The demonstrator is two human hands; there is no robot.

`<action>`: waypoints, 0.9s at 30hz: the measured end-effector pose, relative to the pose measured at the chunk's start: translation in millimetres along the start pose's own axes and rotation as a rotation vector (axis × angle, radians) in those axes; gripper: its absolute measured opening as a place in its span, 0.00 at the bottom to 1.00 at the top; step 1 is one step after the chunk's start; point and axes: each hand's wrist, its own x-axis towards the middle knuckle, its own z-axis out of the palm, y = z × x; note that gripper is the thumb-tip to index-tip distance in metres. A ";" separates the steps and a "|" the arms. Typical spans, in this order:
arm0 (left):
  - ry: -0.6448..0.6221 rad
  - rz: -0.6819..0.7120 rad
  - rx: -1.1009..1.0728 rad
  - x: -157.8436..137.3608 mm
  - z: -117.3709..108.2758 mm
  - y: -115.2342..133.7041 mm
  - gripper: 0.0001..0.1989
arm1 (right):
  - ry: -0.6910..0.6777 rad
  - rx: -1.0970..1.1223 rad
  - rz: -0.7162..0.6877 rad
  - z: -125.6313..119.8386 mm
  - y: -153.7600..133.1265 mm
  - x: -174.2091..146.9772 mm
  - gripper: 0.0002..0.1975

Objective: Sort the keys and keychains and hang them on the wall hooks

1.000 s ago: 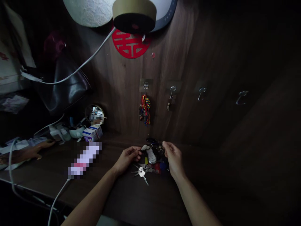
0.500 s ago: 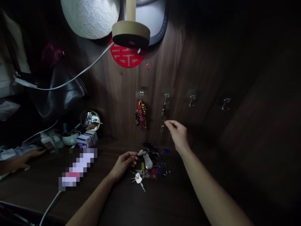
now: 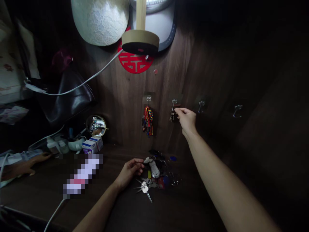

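Note:
My right hand (image 3: 187,121) is raised to the wall, thumb and forefinger pinched on a small key ring with keys (image 3: 172,116) at the second hook (image 3: 174,101). Whether the ring is over the hook is hidden. My left hand (image 3: 130,170) rests on the dark wooden surface, fingers loosely bent and apart, the tips against the edge of a key pile. A grey remote-like fob (image 3: 154,169), a bunch of silver keys (image 3: 144,187), a blue tag (image 3: 173,158) and a red tag (image 3: 161,183) lie in that pile. Colourful braided cords (image 3: 148,120) hang from the first hook (image 3: 148,99).
Two more hooks, a third (image 3: 201,106) and a fourth (image 3: 238,111), are on the wall to the right. A lamp-like round fixture (image 3: 140,42) with a white cable hangs above. Left are a round mirror (image 3: 96,126), small boxes (image 3: 91,145) and a black bag (image 3: 70,96).
My right hand has moved up with its key ring, from below the second hook to the hook itself. My left hand stays beside the pile. The view has shifted slightly.

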 end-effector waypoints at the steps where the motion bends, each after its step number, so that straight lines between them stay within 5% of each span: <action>1: 0.002 -0.001 -0.001 0.2 0.0 -0.1 0.16 | -0.002 -0.005 0.006 -0.3 2.5 -0.8 0.09; 13: 0.016 -0.002 -0.021 -2.7 2.5 2.9 0.15 | -0.043 0.000 0.109 -16.3 25.7 -28.9 0.11; 27: 0.133 0.083 0.084 -2.0 -0.2 3.5 0.15 | -0.293 -0.089 0.283 -48.5 75.2 -123.2 0.14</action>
